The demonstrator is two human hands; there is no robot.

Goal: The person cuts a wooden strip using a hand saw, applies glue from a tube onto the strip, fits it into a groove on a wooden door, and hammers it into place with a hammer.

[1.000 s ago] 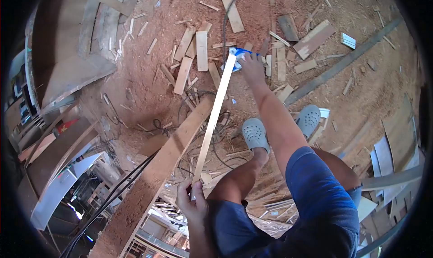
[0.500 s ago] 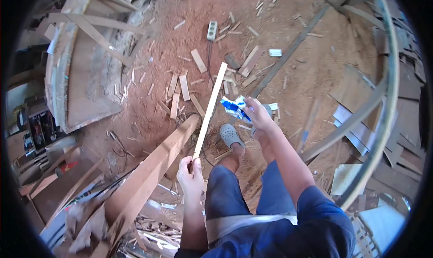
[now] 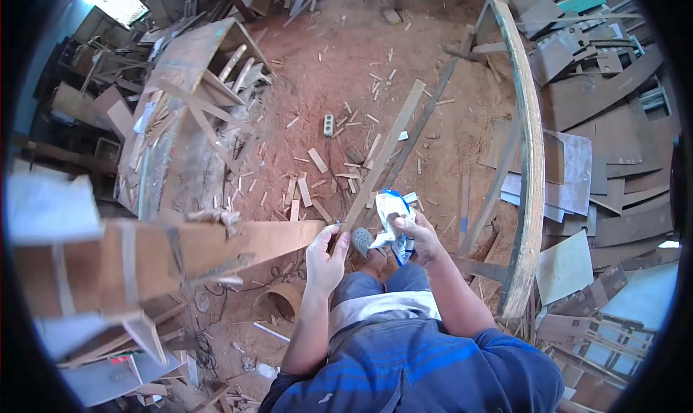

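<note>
Far left of the left hand's grip and farther out stands a large curved wooden structure with slats lying across it. A thick wooden beam comes in from the left and ends near the left hand's grip. Below that grip, nearer the body and to its left, a curved brown piece lies on the floor among cables. Short wood offcuts are scattered beyond the grip, and a power strip lies past them. The left hand has a narrow grip, thumb and fingers pinching the near end of a long wooden strip, which slants away from the grip, outward and to the right. Between the two grips, lower than both hands, a grey clog shows on a foot. Just right of it, a crumpled blue-and-white packet is in the right hand's grip; the right hand is closed on its right side, with the thumb across it. Well to the right of this grip, a long pale wooden rail runs outward, and beyond it, farther right, lie panels and boards.
</note>
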